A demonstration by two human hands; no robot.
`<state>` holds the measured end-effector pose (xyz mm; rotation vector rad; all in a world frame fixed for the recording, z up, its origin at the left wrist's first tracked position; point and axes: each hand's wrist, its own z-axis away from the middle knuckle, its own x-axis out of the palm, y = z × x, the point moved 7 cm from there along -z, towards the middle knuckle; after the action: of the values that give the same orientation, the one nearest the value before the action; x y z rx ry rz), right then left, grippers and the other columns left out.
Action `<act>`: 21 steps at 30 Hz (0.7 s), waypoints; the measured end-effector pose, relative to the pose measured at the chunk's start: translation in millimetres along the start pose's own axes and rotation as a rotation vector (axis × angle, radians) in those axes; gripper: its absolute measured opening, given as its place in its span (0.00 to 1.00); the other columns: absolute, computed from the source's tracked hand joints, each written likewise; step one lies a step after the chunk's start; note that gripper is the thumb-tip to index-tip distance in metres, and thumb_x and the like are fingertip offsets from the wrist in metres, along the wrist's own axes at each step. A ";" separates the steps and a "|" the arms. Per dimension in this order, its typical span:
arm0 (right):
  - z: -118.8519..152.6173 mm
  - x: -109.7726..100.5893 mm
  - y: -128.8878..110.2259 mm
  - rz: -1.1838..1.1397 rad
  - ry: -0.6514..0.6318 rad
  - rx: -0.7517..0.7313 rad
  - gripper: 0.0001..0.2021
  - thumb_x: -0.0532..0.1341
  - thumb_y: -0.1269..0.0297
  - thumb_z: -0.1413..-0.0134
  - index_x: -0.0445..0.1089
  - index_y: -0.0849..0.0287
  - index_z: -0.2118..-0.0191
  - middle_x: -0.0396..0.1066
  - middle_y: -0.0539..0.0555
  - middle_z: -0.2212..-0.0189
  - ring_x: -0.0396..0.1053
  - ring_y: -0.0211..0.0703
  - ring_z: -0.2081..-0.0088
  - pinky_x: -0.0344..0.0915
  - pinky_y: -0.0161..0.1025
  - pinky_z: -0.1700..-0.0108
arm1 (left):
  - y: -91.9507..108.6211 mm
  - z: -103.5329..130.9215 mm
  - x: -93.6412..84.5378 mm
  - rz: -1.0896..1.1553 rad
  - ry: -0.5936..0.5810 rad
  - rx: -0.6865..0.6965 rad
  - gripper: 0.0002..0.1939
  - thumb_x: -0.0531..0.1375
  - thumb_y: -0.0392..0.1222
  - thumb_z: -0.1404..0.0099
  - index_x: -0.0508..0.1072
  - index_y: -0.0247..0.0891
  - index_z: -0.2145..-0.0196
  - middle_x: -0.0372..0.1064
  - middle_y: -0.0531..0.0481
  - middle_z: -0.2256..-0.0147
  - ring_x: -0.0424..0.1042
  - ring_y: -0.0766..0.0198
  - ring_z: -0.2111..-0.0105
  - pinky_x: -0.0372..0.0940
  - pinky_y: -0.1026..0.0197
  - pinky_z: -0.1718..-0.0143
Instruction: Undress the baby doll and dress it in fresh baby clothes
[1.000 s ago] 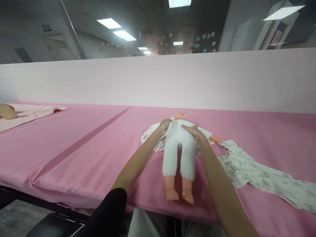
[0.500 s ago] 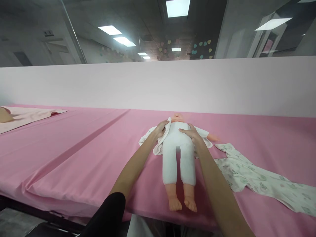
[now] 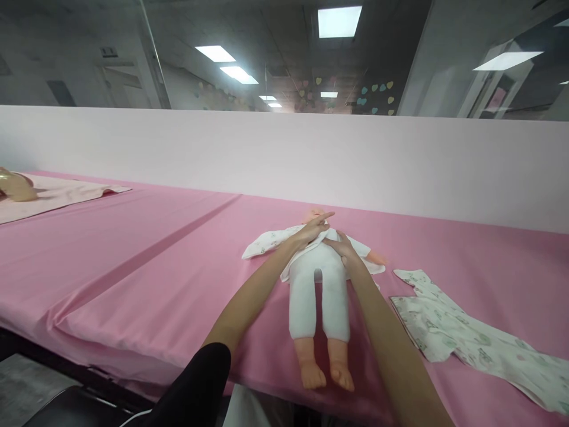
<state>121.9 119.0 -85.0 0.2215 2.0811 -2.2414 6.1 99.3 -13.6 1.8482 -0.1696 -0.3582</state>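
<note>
A baby doll (image 3: 318, 264) with a white cloth body lies on its back, bare feet toward me. A white patterned baby shirt (image 3: 269, 240) is under and around it, one sleeve spread out to the left. My left hand (image 3: 313, 228) is over the doll's upper chest, gripping the shirt's left front flap, with a finger stretched out to the right. That hand partly hides the doll's head. My right hand (image 3: 344, 248) rests open on the right side of the doll's torso, thumb pointing across the belly.
Patterned baby pants (image 3: 471, 332) lie to the right on the pink sheet (image 3: 146, 279). At the far left, a tan object (image 3: 18, 187) rests on a pale pink cloth (image 3: 84, 188). A white wall (image 3: 284, 154) with a mirror or window above borders the back.
My left hand has moved right, drawing the shirt flap across the doll's chest. The left sleeve now lies more spread out. My right hand stays at the doll's side.
</note>
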 end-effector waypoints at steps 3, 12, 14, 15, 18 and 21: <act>-4.1 0.1 7.9 -0.071 0.031 0.064 0.52 0.70 0.60 0.65 0.41 0.62 0.36 0.58 0.65 0.44 0.67 0.49 0.52 0.69 0.38 0.58 | 5.8 2.5 14.0 -0.249 -0.065 0.075 0.26 0.51 0.36 0.39 0.61 0.42 0.43 0.60 0.47 0.45 0.61 0.61 0.48 0.56 0.61 0.49; -9.2 -8.7 3.2 0.239 -0.059 0.064 0.42 0.62 0.51 0.55 0.45 0.58 0.37 0.63 0.63 0.48 0.70 0.50 0.62 0.69 0.39 0.70 | 25.8 17.8 15.6 -1.078 0.004 0.098 0.32 0.51 0.38 0.40 0.49 0.40 0.39 0.64 0.43 0.55 0.68 0.56 0.59 0.63 0.58 0.60; -8.5 -23.2 -2.9 0.315 -0.078 0.073 0.34 0.63 0.51 0.56 0.58 0.61 0.43 0.70 0.62 0.58 0.71 0.45 0.71 0.67 0.38 0.75 | 36.6 26.2 19.1 -1.213 0.021 0.079 0.33 0.51 0.37 0.40 0.47 0.41 0.38 0.60 0.40 0.51 0.69 0.56 0.61 0.64 0.58 0.64; -8.7 -34.9 -6.4 0.343 -0.050 0.066 0.28 0.62 0.52 0.55 0.63 0.63 0.49 0.72 0.61 0.63 0.70 0.43 0.74 0.66 0.37 0.76 | 42.4 31.2 23.4 -1.254 0.012 0.068 0.34 0.52 0.37 0.40 0.45 0.42 0.38 0.59 0.40 0.49 0.69 0.57 0.63 0.64 0.58 0.66; -9.7 -81.9 -12.5 0.387 0.142 0.025 0.16 0.58 0.58 0.50 0.68 0.63 0.59 0.72 0.58 0.68 0.70 0.40 0.73 0.66 0.34 0.73 | 64.7 47.4 44.7 -1.279 -0.013 0.111 0.35 0.51 0.37 0.40 0.41 0.43 0.38 0.53 0.39 0.45 0.69 0.61 0.67 0.63 0.61 0.72; -7.9 -127.0 -3.0 0.503 0.355 0.040 0.16 0.56 0.61 0.49 0.67 0.62 0.56 0.71 0.61 0.59 0.70 0.46 0.60 0.66 0.36 0.63 | 82.1 59.6 70.9 -1.230 -0.042 0.253 0.30 0.48 0.38 0.36 0.44 0.46 0.38 0.55 0.44 0.46 0.69 0.64 0.68 0.62 0.63 0.72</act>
<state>247.2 121.6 -62.8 1.0815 1.8376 -2.0356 58.6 -0.5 37.4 1.9991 0.9808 -1.2489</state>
